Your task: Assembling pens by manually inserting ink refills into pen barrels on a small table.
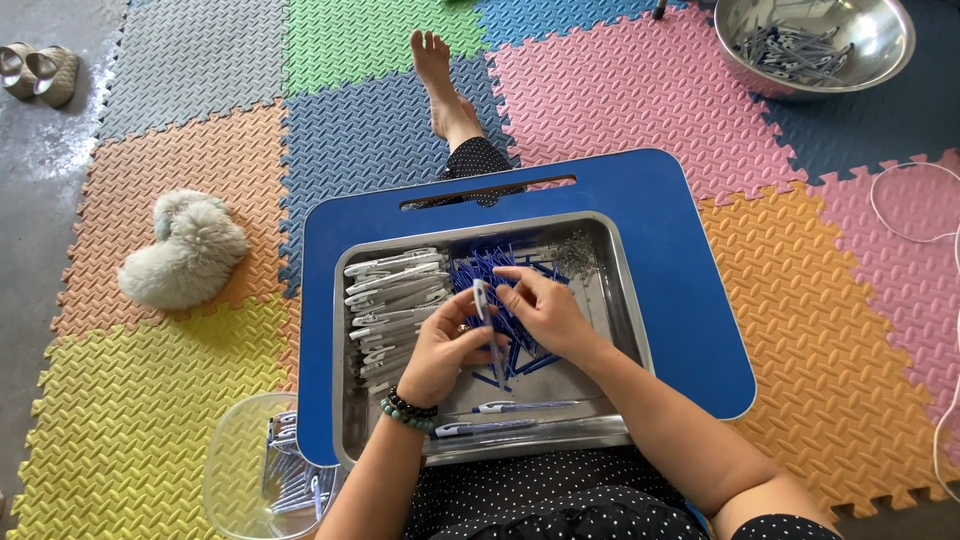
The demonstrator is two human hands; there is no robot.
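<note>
Head view, looking down onto a lap. Noted a blue lap tray (680, 300) resting across the legs, carrying a shallow metal pan (620, 300).

Left hand (440, 350) raised over the middle of the pan, fingers (468, 330) closed together around a white pen barrel (481, 298), held near upright. Beaded bracelet (410, 410) seen on that wrist. Right hand (545, 305) just beside the left, fingertips (505, 272) pinched together at the top of the same barrel; could not tell what, if anything, was gripped between them.

Directly beneath both hands, a loose pile of blue refills (500, 270) spread over the pan floor. To the left of the hands, a stack of white barrels (395, 290) laid side by side against the pan's left wall. Near the pan's front edge, two finished pens (520, 407) lying flat, roughly parallel. In the far right corner, a small heap of tiny metal parts (577, 252), too small to identify.

Outside the tray: clear plastic tub (235, 470) at lower left holding more pens; steel bowl (815, 40) at upper right with grey parts inside; fluffy white dog (185, 250) lying on the foam mat floor (130, 420); bare foot (440, 75) stretched out beyond the tray; pair of shoes (40, 70) at far upper left.
</note>
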